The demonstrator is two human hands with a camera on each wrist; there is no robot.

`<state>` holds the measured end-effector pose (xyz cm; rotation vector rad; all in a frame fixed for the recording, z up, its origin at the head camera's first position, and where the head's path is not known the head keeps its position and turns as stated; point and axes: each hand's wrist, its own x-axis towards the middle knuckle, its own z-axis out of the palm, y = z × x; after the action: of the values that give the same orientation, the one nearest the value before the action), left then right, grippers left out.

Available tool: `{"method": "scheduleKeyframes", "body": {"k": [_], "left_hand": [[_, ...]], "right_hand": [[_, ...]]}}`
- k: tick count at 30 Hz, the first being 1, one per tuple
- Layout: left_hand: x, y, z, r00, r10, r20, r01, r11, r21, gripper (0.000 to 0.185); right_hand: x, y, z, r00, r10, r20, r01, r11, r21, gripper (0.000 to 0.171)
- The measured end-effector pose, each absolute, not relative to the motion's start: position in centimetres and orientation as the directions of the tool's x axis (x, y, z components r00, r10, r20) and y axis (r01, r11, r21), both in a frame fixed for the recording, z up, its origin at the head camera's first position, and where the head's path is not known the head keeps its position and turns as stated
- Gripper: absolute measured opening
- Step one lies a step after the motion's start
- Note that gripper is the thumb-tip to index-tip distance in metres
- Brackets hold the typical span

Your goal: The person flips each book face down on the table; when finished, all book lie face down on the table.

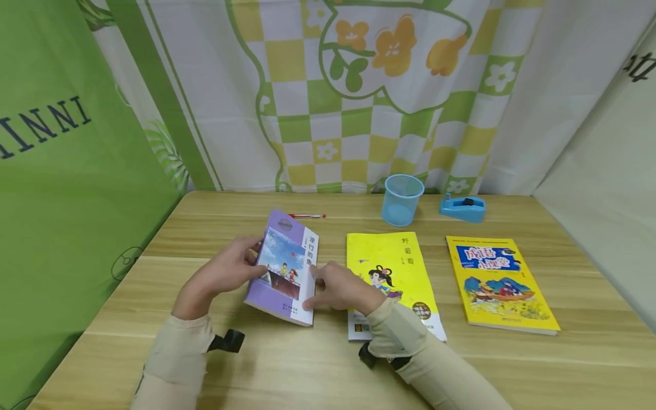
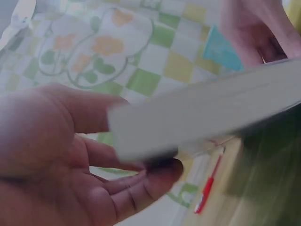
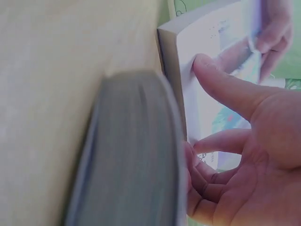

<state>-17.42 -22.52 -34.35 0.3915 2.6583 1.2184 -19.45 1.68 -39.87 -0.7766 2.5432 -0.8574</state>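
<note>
**Purple book held in both hands, left of centre on the table**

Left hand [image 1: 225,272]: grips the purple book's [image 1: 284,267] left edge, thumb on the cover. Purple book: front cover up, tilted, long axis running near to far, top edge far, spine on the right. Right hand [image 1: 342,289]: pinches the spine side. Red pen [image 1: 306,216]: just beyond the book. Yellow book [image 1: 390,273]: flat, partly under the right wrist. Blue cup [image 1: 402,199], blue tape dispenser [image 1: 463,208]: far side. Second yellow book [image 1: 499,283]: right.
</note>
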Motion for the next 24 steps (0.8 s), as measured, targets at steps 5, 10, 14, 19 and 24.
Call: {"method": "scheduleKeyframes", "body": {"k": [5,10,14,19,24], "left_hand": [[-16.7,-21.3,-33.4,-0.942,0.336,0.007,0.212,0.578,0.788,0.07],[-16.1,-20.0,-32.8,-0.937,0.348,0.024,0.218,0.532,0.818,0.071],[-15.9,-19.7,-32.7,-0.946,0.323,0.018,0.201,0.545,0.814,0.071],[-16.1,-19.7,-32.8,-0.948,0.318,0.02,0.201,0.549,0.811,0.072],[-16.2,-19.7,-32.9,-0.947,0.32,0.026,0.207,0.547,0.811,0.073]], "right_hand": [[-19.4,1.7,-40.2,-0.782,-0.607,-0.138,-0.417,0.675,-0.609,0.08],[-19.4,1.6,-40.3,-0.775,-0.615,-0.145,-0.43,0.681,-0.593,0.087],[-19.4,1.6,-40.2,-0.773,-0.619,-0.138,-0.423,0.665,-0.615,0.087],[-19.6,1.9,-40.0,-0.772,-0.616,-0.157,-0.388,0.652,-0.652,0.085],[-20.1,2.3,-39.4,-0.768,-0.605,-0.212,-0.281,0.616,-0.736,0.083]]}}
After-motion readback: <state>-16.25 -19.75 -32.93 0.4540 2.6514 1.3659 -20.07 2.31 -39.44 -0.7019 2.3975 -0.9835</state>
